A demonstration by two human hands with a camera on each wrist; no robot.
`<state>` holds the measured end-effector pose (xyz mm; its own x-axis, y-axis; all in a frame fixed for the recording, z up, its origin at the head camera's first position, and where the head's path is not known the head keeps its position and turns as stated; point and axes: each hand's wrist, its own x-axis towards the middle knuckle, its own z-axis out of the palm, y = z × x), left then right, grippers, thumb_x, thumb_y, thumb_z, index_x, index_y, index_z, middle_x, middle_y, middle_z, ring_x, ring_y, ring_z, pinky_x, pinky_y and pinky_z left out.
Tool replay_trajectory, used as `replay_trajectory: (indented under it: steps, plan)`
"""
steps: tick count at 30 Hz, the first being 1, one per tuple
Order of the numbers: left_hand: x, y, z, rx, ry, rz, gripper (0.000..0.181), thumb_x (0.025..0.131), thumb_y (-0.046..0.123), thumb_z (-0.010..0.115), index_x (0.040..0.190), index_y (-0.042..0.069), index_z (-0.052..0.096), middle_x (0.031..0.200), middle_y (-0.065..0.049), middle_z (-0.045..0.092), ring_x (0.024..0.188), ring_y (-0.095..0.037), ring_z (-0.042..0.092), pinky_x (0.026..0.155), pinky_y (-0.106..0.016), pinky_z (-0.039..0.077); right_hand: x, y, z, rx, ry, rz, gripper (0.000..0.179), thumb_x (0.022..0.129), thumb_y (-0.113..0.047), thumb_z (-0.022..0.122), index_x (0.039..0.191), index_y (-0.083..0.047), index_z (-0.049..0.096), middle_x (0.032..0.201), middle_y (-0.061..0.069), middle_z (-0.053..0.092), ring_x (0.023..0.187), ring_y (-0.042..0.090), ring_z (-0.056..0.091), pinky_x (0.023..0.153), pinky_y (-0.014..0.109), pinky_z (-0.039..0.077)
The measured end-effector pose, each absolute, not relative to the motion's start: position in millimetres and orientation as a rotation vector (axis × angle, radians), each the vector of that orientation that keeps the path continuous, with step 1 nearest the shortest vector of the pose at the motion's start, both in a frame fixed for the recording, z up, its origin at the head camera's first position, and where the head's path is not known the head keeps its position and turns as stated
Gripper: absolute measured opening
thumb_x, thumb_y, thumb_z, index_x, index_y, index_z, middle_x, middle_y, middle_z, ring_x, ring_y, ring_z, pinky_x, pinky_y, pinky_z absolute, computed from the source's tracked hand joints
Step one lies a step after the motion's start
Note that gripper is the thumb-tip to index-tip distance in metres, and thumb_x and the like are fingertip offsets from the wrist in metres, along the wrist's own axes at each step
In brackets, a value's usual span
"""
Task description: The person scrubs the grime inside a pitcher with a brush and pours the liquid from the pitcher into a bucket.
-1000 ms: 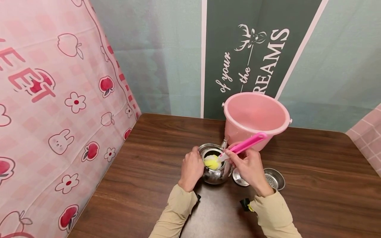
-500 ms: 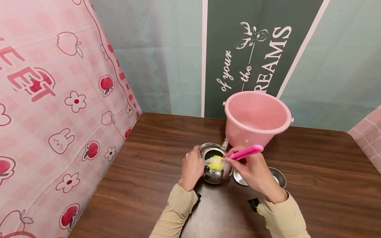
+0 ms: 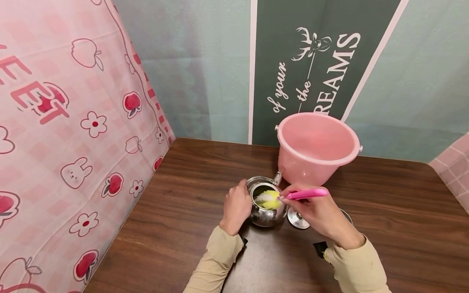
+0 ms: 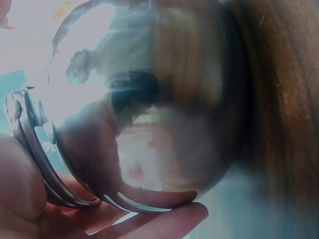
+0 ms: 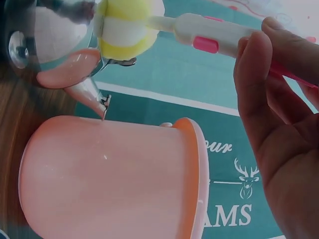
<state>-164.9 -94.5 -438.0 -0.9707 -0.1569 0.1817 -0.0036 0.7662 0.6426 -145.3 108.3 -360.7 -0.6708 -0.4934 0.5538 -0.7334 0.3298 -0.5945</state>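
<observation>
A shiny steel teapot (image 3: 264, 218) stands lidless on the table, its spout (image 3: 278, 178) pointing toward the bucket. My left hand (image 3: 237, 206) grips it at the left side; in the left wrist view the fingers (image 4: 169, 219) curl round its lowered handle (image 4: 37, 149) and against the round body. My right hand (image 3: 318, 209) holds a sponge brush (image 3: 307, 194) by its pink and white handle. The yellow and white sponge head (image 5: 127, 30) sits in the teapot's mouth, overlapping the right part of the rim.
Right behind the teapot stands a pink bucket (image 3: 304, 169). A steel lid (image 3: 297, 219) lies just right of the teapot. The edge of a steel strainer (image 3: 346, 215) shows past my right hand, which hides most of it. Printed cloths hang behind and at the left.
The brush handle has swung from a steep tilt to nearly level, and its sponge has shifted right in the mouth. My right hand has moved right, covering the strainer; the left hand stays put.
</observation>
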Motion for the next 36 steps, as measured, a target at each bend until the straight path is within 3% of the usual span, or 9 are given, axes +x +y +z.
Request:
replay_trajectory:
  steps: [9,17,24,32,36]
  plan:
    - [-163,-95,-436,0.101,-2.743,-0.975,0.033,0.096,0.009,0.041,0.120,0.003,0.063,0.101,-0.021,0.071,0.085,-0.042,0.068,0.071,-0.051,0.053,-147,108,-371,1.056,-2.265,1.296,0.030,0.071,0.013,0.075,0.094,-0.005,0.072,0.085,0.001,0.069,0.061,-0.002,0.058,0.060,0.012,0.049]
    - [-164,-95,-437,0.086,-2.732,-0.954,0.033,0.095,0.008,0.042,0.119,0.002,0.063,0.099,-0.023,0.071,0.083,-0.042,0.068,0.070,-0.051,0.053,-148,101,-384,0.926,-2.190,1.194,0.037,0.065,0.014,0.079,0.094,-0.008,0.073,0.086,0.001,0.072,0.078,-0.006,0.060,0.073,0.006,0.048]
    - [-164,-95,-436,0.094,-2.734,-0.942,0.034,0.095,0.008,0.041,0.120,0.001,0.063,0.100,-0.023,0.071,0.084,-0.043,0.068,0.070,-0.051,0.053,-145,91,-398,0.802,-2.143,1.244,0.029,0.070,0.011,0.077,0.093,-0.006,0.074,0.088,0.007,0.073,0.086,-0.008,0.062,0.077,0.006,0.048]
    - [-166,-95,-437,0.105,-2.742,-0.975,0.036,0.096,0.008,0.039,0.122,0.002,0.062,0.104,-0.023,0.071,0.085,-0.042,0.069,0.070,-0.051,0.054,-148,86,-411,0.804,-1.975,1.550,0.031,0.071,0.023,0.068,0.095,0.003,0.071,0.085,0.018,0.072,0.063,0.005,0.064,0.063,0.015,0.052]
    - [-165,-94,-437,0.107,-2.734,-0.959,0.035,0.095,0.007,0.040,0.120,0.002,0.063,0.101,-0.023,0.071,0.083,-0.042,0.069,0.069,-0.051,0.054,-150,88,-414,0.712,-1.971,1.675,0.026,0.075,0.020,0.067,0.096,0.005,0.071,0.084,0.021,0.071,0.061,0.011,0.065,0.058,0.019,0.053]
